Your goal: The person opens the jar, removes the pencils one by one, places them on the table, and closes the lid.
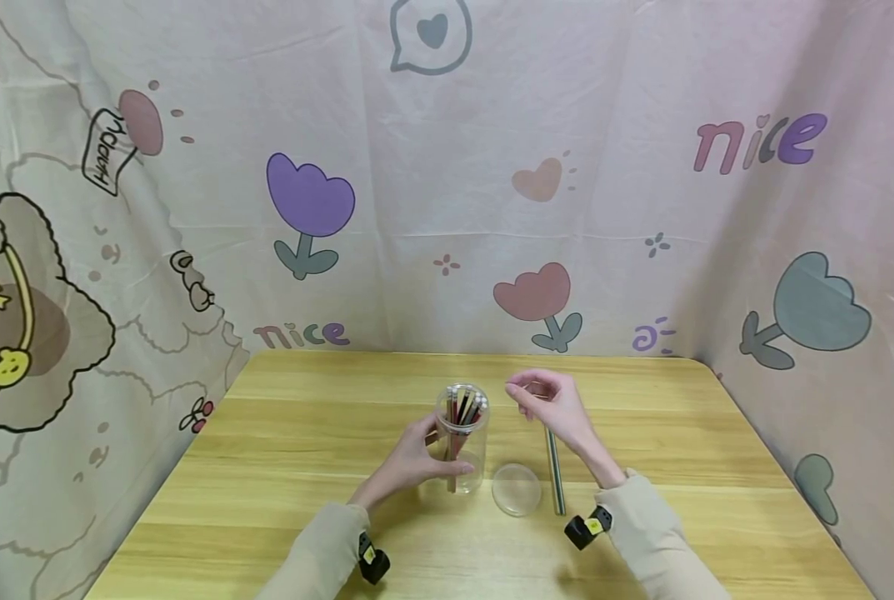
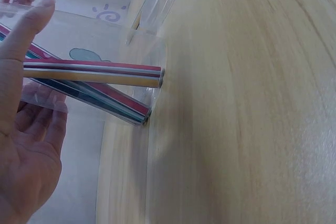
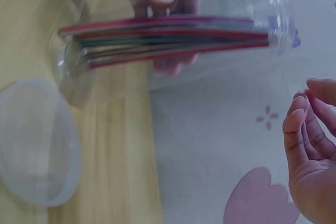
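Note:
My left hand (image 1: pixel 415 458) grips a clear cylindrical jar (image 1: pixel 479 450) that stands tilted little, if at all, on the table. Inside lean several slim striped pencils (image 2: pixel 94 72), red, green, grey and tan, their lower ends near the jar's bottom. The jar's mouth has no lid on it. Up and to the right of the jar, my right hand (image 1: pixel 555 408) hovers with bent fingers, thumb near the fingertips; nothing shows between them in the right wrist view. A round clear lid (image 1: pixel 516 490) lies flat beside the jar. Below my right hand lies a green striped pencil (image 1: pixel 555 475).
The wooden table (image 1: pixel 267 450) reaches back to a printed cloth backdrop (image 1: pixel 432 200), which also hangs at both sides. The lid and the loose pencil lie close to the jar's right side. Each wrist wears a small black camera (image 1: pixel 372 560).

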{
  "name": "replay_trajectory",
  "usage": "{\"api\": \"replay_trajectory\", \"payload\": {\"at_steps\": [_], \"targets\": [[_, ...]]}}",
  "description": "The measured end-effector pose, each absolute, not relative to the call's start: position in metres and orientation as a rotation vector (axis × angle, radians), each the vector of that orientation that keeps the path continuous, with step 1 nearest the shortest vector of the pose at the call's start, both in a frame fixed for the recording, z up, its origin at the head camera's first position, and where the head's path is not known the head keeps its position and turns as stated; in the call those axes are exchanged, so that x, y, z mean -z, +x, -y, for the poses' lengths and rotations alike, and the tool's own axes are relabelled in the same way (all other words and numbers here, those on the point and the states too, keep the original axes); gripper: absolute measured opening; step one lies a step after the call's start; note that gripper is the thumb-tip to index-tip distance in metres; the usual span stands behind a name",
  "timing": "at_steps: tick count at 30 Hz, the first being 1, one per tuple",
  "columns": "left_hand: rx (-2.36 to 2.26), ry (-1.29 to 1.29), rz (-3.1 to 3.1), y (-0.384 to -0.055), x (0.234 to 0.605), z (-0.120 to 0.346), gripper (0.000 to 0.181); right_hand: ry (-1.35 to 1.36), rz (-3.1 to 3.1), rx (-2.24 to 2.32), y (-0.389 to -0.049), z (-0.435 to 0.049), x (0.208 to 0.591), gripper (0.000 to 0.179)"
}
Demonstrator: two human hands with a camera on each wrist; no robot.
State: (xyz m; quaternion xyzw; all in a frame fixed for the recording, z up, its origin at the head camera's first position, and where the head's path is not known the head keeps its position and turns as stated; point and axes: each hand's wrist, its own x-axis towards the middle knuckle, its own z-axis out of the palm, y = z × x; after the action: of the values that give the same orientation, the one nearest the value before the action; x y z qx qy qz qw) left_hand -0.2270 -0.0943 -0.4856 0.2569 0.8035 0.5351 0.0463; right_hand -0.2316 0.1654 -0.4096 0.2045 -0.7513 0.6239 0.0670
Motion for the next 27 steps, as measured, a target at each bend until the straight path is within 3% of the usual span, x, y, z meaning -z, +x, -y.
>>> {"api": "replay_trajectory", "payload": {"at_steps": [27], "targets": [[-1.655,0.808,-2.409,-0.226,0.484,0.095,0.080,0.859,2.408,-1.749,-0.230,-0.138,0.393,0.012]]}}
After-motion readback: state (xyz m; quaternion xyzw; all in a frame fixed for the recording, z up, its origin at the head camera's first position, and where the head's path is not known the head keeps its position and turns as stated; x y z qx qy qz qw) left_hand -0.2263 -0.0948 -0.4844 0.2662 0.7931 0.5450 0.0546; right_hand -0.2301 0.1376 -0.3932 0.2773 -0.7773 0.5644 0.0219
